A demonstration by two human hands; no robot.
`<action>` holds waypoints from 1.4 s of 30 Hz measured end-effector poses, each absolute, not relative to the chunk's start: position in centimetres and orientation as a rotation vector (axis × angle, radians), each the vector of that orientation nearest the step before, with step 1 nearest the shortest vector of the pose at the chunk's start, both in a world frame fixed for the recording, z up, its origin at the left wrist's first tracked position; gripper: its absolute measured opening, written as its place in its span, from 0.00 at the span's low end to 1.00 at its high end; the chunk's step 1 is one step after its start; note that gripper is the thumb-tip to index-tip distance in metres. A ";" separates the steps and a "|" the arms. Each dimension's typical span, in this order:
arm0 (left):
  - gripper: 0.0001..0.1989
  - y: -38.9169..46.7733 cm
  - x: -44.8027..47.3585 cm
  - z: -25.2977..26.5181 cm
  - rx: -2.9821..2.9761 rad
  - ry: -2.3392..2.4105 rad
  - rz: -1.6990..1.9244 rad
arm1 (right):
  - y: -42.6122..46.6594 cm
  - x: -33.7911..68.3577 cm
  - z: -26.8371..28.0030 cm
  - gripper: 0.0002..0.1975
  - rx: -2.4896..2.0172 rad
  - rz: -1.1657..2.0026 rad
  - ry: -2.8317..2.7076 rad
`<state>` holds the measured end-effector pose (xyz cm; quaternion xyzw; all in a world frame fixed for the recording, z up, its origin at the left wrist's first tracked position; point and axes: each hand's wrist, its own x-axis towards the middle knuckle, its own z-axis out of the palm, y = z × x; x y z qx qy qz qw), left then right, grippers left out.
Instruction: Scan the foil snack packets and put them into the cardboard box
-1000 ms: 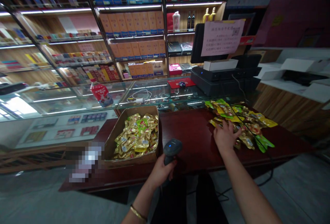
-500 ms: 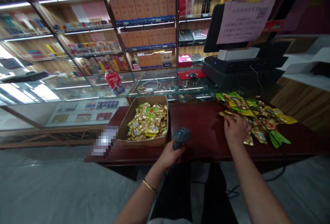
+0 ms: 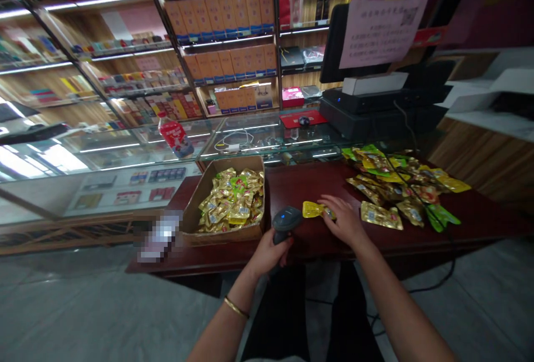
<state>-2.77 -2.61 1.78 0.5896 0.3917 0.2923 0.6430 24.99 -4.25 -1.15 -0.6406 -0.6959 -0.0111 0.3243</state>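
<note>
My left hand (image 3: 269, 251) is wrapped round the grip of a dark barcode scanner (image 3: 287, 220), its head tilted up with a small blue light showing. Just right of it, my right hand (image 3: 344, 220) holds a small yellow snack packet (image 3: 312, 209) by one end, low over the brown table. To the left, an open cardboard box (image 3: 192, 206) is filled with gold packets (image 3: 233, 198) and a few green ones. At the right lies a loose pile of gold, yellow and green packets (image 3: 400, 178), with one gold packet (image 3: 381, 216) at its near edge.
A phone-like blurred object (image 3: 161, 237) lies at the table's left corner. Behind stand a glass counter with a red-labelled bottle (image 3: 175, 135), a white cable (image 3: 237, 142), a mouse (image 3: 304, 121) and a monitor with a paper sign (image 3: 381, 31). A black cord (image 3: 411, 189) crosses the packet pile.
My right hand has moved left from the pile, bringing a yellow packet close to the scanner. The left hand keeps its hold on the scanner. The whole view has shifted slightly.
</note>
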 end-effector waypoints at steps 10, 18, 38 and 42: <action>0.22 -2.8 -2.9 2.3 1.360 0.906 0.647 | -4.0 25.0 -1.8 0.30 -1.713 0.092 -1.820; 0.20 -2.8 -2.9 2.6 1.365 0.902 0.643 | -3.9 25.1 -2.1 0.26 -1.574 0.225 -1.668; 0.20 -2.6 -3.3 2.8 1.426 0.830 0.542 | -3.0 26.7 -3.3 0.16 -1.527 0.198 -1.399; 0.20 -2.6 -3.3 2.8 1.427 0.824 0.548 | -2.9 27.2 -3.2 0.20 -1.516 0.208 -1.351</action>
